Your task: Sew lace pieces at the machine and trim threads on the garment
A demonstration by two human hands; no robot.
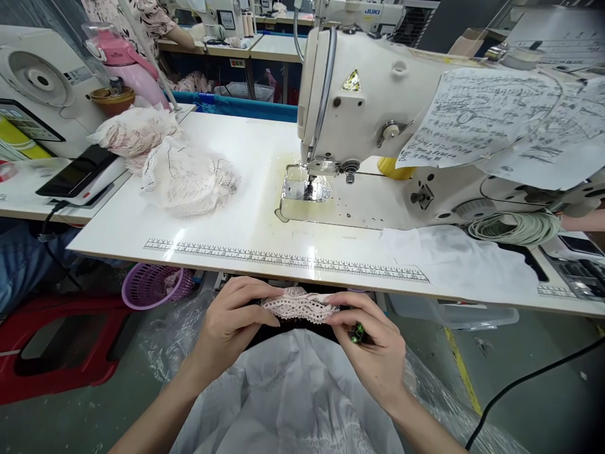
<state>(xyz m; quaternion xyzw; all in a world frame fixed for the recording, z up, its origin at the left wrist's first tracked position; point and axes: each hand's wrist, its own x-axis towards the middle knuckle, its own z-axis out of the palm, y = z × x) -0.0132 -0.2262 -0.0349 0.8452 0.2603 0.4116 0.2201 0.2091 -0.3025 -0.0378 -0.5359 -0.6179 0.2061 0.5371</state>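
Below the front edge of the white sewing table [236, 208], both my hands pinch a short strip of pale pink lace trim [300, 306]. My left hand [234, 321] grips its left end with curled fingers. My right hand [373, 343] grips the right end and also holds a small green object [358, 333] I cannot make out. White fabric in clear plastic [288, 391] lies on my lap under the hands. The white sewing machine [368, 94] stands on the table beyond, its needle area [312, 183] empty.
A heap of lace pieces [184, 176] lies at the table's left, with a printed ruler [283, 258] along the front edge. Paper sheets [477, 116] drape the machine. A purple basket [151, 284] and red stool [57, 340] sit left below. Another person works at the back left.
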